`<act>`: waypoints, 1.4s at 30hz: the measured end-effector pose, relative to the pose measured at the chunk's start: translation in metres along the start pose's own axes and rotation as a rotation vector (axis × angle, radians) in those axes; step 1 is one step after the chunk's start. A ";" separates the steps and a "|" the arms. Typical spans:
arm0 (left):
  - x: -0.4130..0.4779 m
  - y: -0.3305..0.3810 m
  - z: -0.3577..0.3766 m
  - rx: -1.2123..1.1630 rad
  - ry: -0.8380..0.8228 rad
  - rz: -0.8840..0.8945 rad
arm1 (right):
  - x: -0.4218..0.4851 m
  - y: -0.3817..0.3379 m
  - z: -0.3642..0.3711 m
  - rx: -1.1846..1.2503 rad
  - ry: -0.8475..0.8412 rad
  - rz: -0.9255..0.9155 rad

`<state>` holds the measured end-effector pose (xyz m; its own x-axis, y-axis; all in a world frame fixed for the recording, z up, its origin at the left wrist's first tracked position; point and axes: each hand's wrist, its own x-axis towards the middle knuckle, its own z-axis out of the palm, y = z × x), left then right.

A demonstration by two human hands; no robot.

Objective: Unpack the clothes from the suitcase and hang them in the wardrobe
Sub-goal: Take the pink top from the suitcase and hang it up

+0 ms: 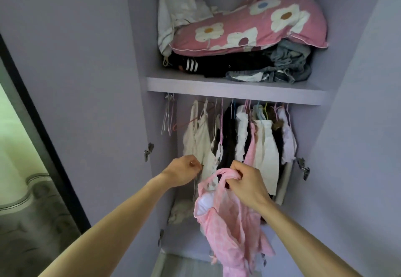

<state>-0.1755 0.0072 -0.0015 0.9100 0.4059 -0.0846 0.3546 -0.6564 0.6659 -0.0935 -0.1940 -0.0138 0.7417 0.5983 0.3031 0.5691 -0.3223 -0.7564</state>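
Item: pink checked garment, held in front of the open lilac wardrobe, below its row of hung clothes. The right hand has its fingers curled round the garment's top strap, and the rest hangs loose beneath. The left hand, just beside it and against a white hung top, pinches a thin wire hanger. Also present: spare hangers at the rail's left end; on the shelf above, a pink floral pillow lying on dark folded clothes and denim.
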 end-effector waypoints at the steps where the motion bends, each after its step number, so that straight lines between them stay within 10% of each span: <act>1: 0.008 0.000 -0.005 0.039 0.020 -0.008 | 0.014 -0.002 0.000 -0.090 0.023 -0.056; 19: 0.217 -0.089 -0.043 0.209 0.272 -0.289 | 0.299 0.008 0.042 -0.919 0.297 -0.488; 32: 0.330 -0.189 -0.005 -0.196 0.408 -0.386 | 0.377 0.052 0.117 -0.952 0.666 -0.492; 42: 0.320 -0.176 -0.012 0.216 0.654 -0.370 | 0.377 0.056 0.122 -0.934 0.656 -0.456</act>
<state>0.0509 0.2600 -0.1372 0.4368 0.8708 0.2257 0.7054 -0.4873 0.5147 0.1748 0.1034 -0.0127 0.2926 0.3990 0.8690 0.6586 -0.7429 0.1194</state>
